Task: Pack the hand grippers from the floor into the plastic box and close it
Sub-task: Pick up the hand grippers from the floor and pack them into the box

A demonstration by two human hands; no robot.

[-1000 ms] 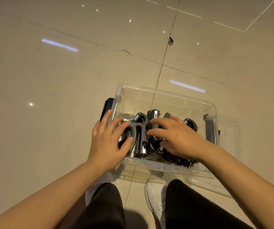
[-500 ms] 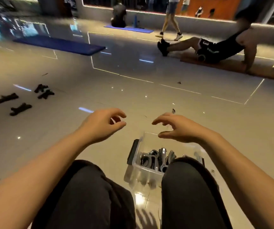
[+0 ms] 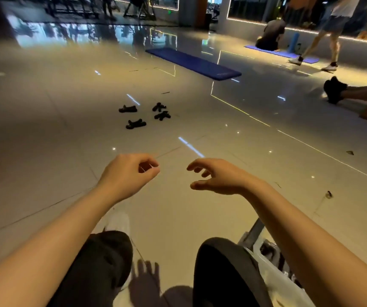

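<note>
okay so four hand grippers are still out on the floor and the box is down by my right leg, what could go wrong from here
1. The four hand grippers lie well ahead of both empty hands, left hand and right hand; carrying several at once could mean dropping one on the glossy floor.
2. The plastic box sits half hidden beside the right knee, so standing up could knock it.
3. A person's feet and a walker are nearby; paths could cross.

Glossy tiled floor [image 3: 45, 129]; matt black hand grippers [image 3: 135, 124]; clear plastic box [image 3: 275, 282].
</note>
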